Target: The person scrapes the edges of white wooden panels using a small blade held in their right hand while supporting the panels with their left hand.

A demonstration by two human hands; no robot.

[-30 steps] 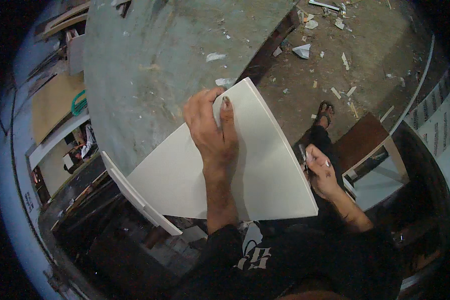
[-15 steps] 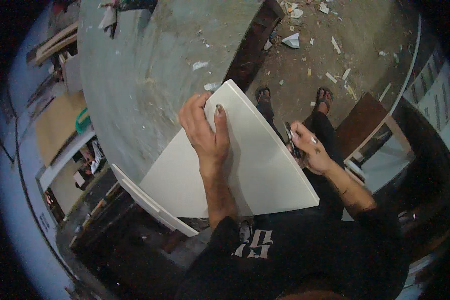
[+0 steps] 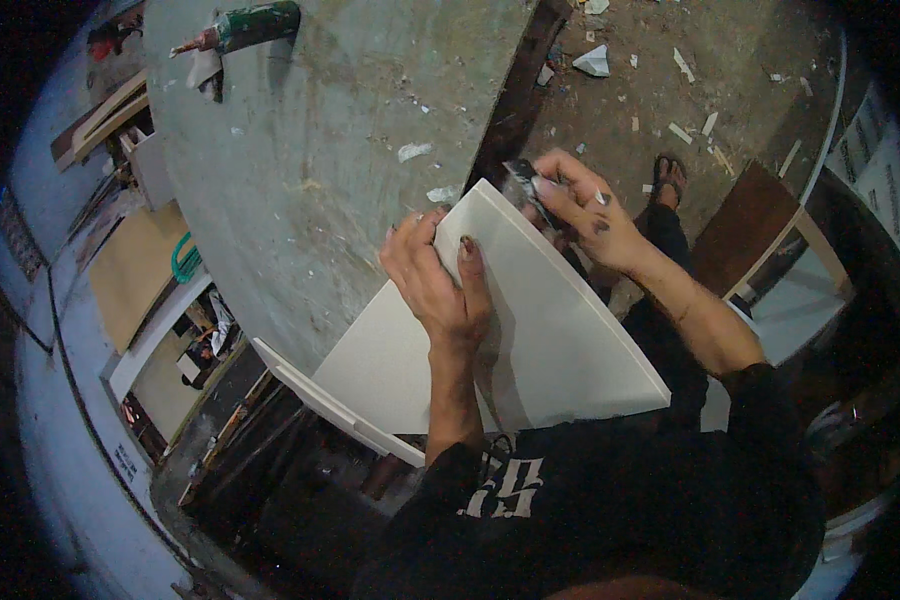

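A white panel (image 3: 560, 350) is tilted in front of me, one corner pointing away over the worktable's edge. My left hand (image 3: 440, 280) is closed on it near that corner, thumb on its face and fingers over its far-left edge. At the panel's right edge, close to the same corner, my right hand (image 3: 595, 215) is closed around a small dark hand tool (image 3: 523, 185). Motion blur and the fingers hide what kind of tool it is. A narrow white strip (image 3: 330, 405) stands along the panel's lower left side; whether they are joined I cannot tell.
A grey-green worktable (image 3: 360, 90) with scraps on it spreads beyond the panel. On it lies a green bottle (image 3: 255, 27) with a brownish nozzle. Paper and wood scraps litter the floor (image 3: 660, 60). At right stands a frame with a brown board (image 3: 735, 225).
My right hand has moved with the tool away from me along the panel's right edge, up to the far corner. The left hand keeps its hold. The view has shifted slightly.
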